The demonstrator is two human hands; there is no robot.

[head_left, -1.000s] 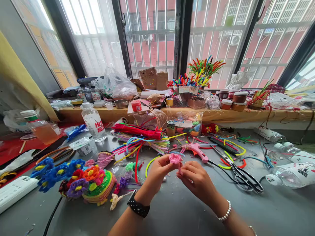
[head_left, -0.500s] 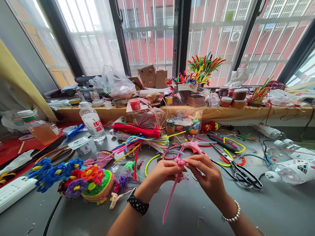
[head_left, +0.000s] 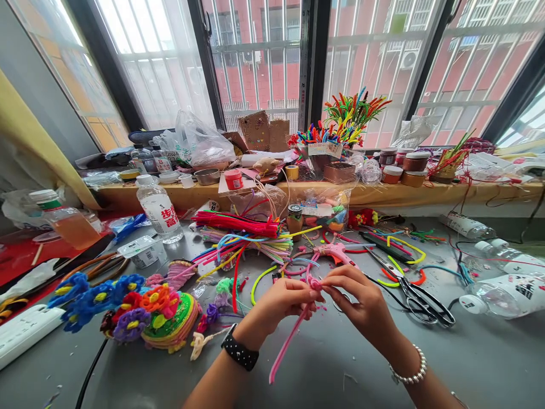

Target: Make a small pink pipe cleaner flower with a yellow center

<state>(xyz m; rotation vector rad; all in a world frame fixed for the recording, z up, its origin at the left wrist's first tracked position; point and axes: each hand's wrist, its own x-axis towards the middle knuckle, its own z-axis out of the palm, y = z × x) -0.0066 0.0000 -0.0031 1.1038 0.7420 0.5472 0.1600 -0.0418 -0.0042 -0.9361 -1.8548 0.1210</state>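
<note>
Between my two hands is a pink pipe cleaner (head_left: 290,345), coiled into a small bundle at the fingertips, with a long tail hanging down toward the table's front. My left hand (head_left: 283,304) pinches the bundle from the left. From the right, my right hand (head_left: 360,301) grips it between thumb and fingers. A pink glue gun (head_left: 334,251) lies just behind the hands. Scissors (head_left: 415,295) rest to the right of my right hand. On the left stands a pipe-cleaner flower arrangement (head_left: 170,324) with blue, red, orange and purple blooms.
Bundled pipe cleaners (head_left: 238,225) lie behind my left hand. A water bottle (head_left: 157,210) stands at the back left; another bottle (head_left: 506,295) lies on its side at the right. A power strip (head_left: 25,335) sits at the left edge. Jars and tubs crowd the windowsill (head_left: 383,199).
The hanging tail of the pink pipe cleaner has swung to the left. My right wrist has shifted slightly right, while both hands keep their pinch on the bundle.
</note>
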